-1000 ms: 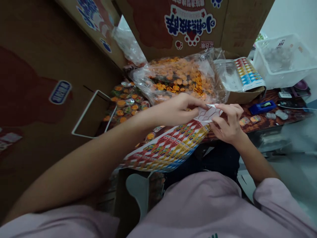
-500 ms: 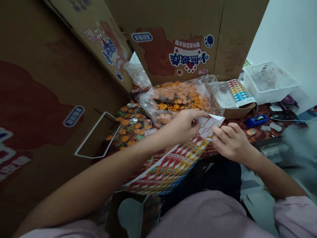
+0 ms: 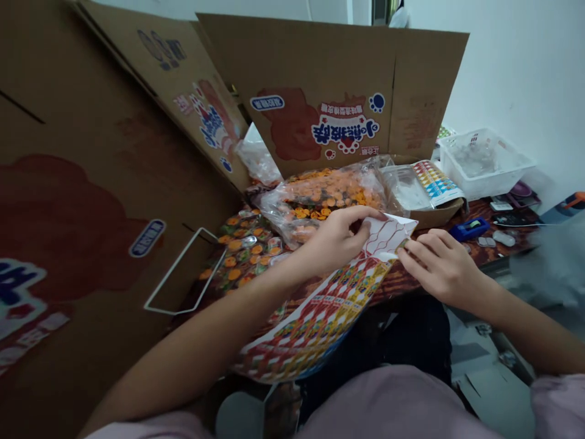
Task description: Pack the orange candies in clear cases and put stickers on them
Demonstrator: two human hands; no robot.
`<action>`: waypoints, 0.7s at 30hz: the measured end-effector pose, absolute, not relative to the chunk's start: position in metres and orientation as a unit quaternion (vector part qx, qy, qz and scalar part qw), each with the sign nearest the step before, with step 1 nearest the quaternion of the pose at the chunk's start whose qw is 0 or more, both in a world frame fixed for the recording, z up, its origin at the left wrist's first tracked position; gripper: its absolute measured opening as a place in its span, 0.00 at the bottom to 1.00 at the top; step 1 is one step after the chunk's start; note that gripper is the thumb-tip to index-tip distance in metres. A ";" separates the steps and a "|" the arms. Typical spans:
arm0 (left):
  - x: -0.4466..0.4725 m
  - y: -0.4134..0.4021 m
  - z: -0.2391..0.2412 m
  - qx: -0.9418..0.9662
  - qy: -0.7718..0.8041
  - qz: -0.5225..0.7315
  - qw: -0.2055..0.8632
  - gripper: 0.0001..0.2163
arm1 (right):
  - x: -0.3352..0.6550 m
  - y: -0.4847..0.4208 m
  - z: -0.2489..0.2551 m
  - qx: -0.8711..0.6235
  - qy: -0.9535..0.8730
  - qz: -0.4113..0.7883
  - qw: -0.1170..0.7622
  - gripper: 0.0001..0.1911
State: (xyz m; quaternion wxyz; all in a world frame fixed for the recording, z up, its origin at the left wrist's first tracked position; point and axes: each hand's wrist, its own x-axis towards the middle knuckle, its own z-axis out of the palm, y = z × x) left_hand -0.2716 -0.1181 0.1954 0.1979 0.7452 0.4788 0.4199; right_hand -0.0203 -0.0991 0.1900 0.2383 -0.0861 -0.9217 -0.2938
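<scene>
Thin red-yellow-blue printed sheet (image 3: pixel 315 317): in both grips, hanging below them, white underside (image 3: pixel 384 235) turned up between.
Left hand (image 3: pixel 340 235): pinching the turned-up part.
Right hand (image 3: pixel 439 265): fingertips closed on its edge.
Handling: likely light, limp, easily creased; edges suit pinching.
Clear plastic bag of orange pieces (image 3: pixel 333 195): beyond the left grip.

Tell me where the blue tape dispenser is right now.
In the head view, the blue tape dispenser sits on the table right of centre, just beyond the right hand and in front of the white basket.
</scene>
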 end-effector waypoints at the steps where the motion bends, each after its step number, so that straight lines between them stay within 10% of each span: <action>1: -0.271 -0.118 0.197 0.745 0.474 0.426 0.198 0.15 | -0.018 -0.100 0.192 -0.095 -0.920 -0.292 0.243 0.12; 12: -0.264 -0.124 0.230 0.795 0.384 0.455 0.116 0.14 | -0.011 -0.113 0.218 -0.155 -0.891 -0.292 0.311 0.12; 17: -0.252 -0.135 0.225 0.780 0.383 0.481 0.120 0.17 | -0.028 -0.111 0.218 -0.181 -0.857 -0.202 0.438 0.02; 21: -0.237 -0.141 0.210 0.762 0.384 0.512 0.106 0.18 | -0.051 -0.107 0.206 -0.239 -0.777 -0.067 0.578 0.13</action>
